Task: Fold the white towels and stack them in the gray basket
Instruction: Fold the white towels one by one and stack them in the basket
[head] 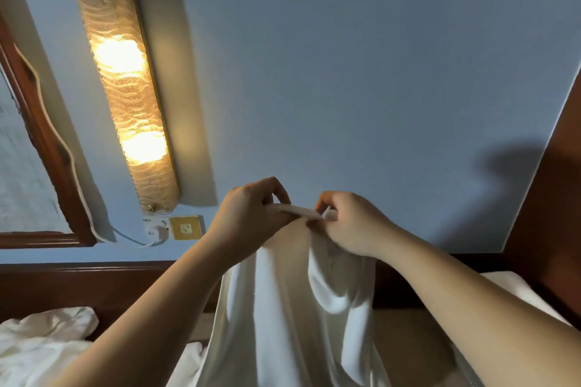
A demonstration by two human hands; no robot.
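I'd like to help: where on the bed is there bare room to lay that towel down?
A bare tan patch lies between the hanging white towel and the pillow on the right. The left is crowded with rumpled white cloth. Both the left hand and right hand pinch the towel's top edge.

Rumpled white linen (41,342) lies on the bed (405,333).

We see only two forearms and two hands of the person, entering from the lower edge; both arms are bare to the frame's border, with no sleeve or cuff reaching them; the left hand (251,214) and the right hand (352,223) are bare too, ungloved; the wrists we can see carry no watch, band or bracelet; the visible fingers show no ring; the nails look short and plain.
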